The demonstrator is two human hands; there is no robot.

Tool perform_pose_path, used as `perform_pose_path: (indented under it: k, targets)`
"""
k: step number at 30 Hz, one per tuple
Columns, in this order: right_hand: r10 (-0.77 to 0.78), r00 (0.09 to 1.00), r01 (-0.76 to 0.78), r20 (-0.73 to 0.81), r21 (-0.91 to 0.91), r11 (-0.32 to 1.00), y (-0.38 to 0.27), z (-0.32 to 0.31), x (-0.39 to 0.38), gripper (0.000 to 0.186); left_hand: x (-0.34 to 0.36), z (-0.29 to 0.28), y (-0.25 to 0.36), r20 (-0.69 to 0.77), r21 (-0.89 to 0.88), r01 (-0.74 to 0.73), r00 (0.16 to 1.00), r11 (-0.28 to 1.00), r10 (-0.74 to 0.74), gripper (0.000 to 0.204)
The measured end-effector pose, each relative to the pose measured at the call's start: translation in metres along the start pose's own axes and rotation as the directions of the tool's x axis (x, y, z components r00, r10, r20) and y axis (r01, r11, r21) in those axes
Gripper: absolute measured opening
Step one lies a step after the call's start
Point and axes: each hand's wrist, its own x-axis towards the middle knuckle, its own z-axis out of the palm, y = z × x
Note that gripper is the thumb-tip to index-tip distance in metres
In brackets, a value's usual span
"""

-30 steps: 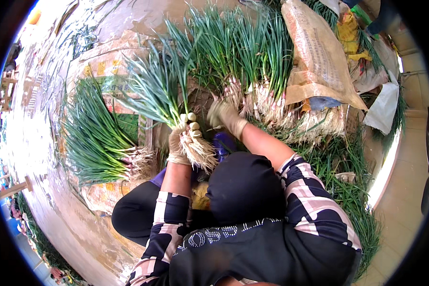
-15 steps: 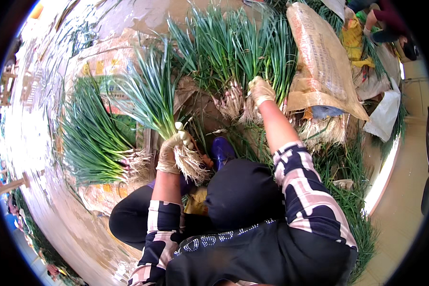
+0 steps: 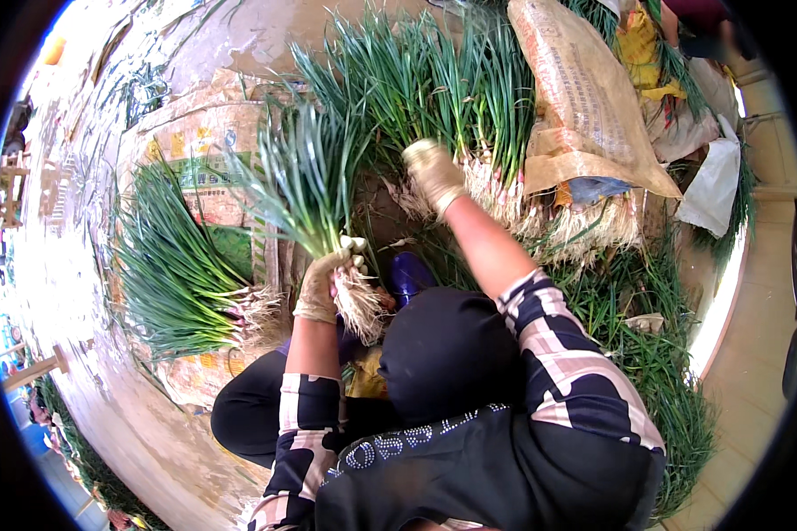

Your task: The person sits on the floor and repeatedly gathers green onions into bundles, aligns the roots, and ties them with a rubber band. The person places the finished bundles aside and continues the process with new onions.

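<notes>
My left hand [image 3: 321, 285], in a pale glove, is wrapped round a bunch of spring onions [image 3: 314, 199]. Their long green leaves fan upward, and the white bulbs and stringy roots stick out by the thumb. At the root end of a long heap of spring onions [image 3: 407, 84] is my right hand [image 3: 436, 177], gloved too. Its fingers are blurred, so I cannot tell whether they grip any stems. Another bundle of spring onions [image 3: 181, 274] lies to the left, roots turned toward me.
A full tan woven sack [image 3: 589, 106] lies at the right, with roots [image 3: 593, 228] showing below its mouth. Loose green leaves [image 3: 655, 372] cover the floor on my right. Flattened printed sacking [image 3: 186, 133] lies at left. My purple boot [image 3: 409, 274] is between my hands.
My right hand has moved left along the root end of the heap. The left hand still holds its bunch, whose leaves have swung slightly to the right.
</notes>
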Motion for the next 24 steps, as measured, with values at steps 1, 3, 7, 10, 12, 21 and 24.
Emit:
perform_pose_path:
  k: [1,3,7,10,12,21,24]
  targets:
    - [0.381,0.924,-0.382,0.044,0.199,0.903,-0.024,-0.028,0.005,0.034,-0.006,-0.005,0.004,0.002,-0.047,-0.03,1.0,0.998,0.03,0.032]
    - [0.295,0.91,-0.408,-0.291,-0.498,0.765,0.05,-0.048,0.024,0.039,-0.006,0.008,-0.003,0.058,-0.201,-0.052,0.996,0.978,0.065,0.037]
    - [0.342,0.939,-0.182,0.032,-0.797,0.576,0.036,-0.059,0.02,0.034,0.0,-0.001,-0.006,0.082,-0.395,-0.019,0.995,0.918,0.056,0.038]
    - [0.364,0.924,-0.344,-0.114,0.161,0.925,0.038,-0.062,-0.005,0.018,0.001,-0.006,-0.005,0.078,-0.522,0.078,0.996,0.85,-0.043,0.04]
    - [0.539,0.814,-0.527,0.218,0.666,0.527,0.053,-0.071,-0.022,0.02,0.001,-0.002,-0.009,0.139,-0.526,0.113,0.989,0.843,-0.046,0.045]
    - [0.135,0.954,-0.222,0.267,0.331,0.917,0.018,-0.056,-0.077,0.031,0.0,0.052,0.001,0.259,-0.27,0.008,0.964,0.963,0.064,0.04]
    - [-0.193,0.856,0.322,0.48,-0.202,0.925,-0.036,-0.043,-0.092,0.03,0.013,0.059,-0.002,0.142,-0.077,0.065,0.988,0.995,-0.054,0.043]
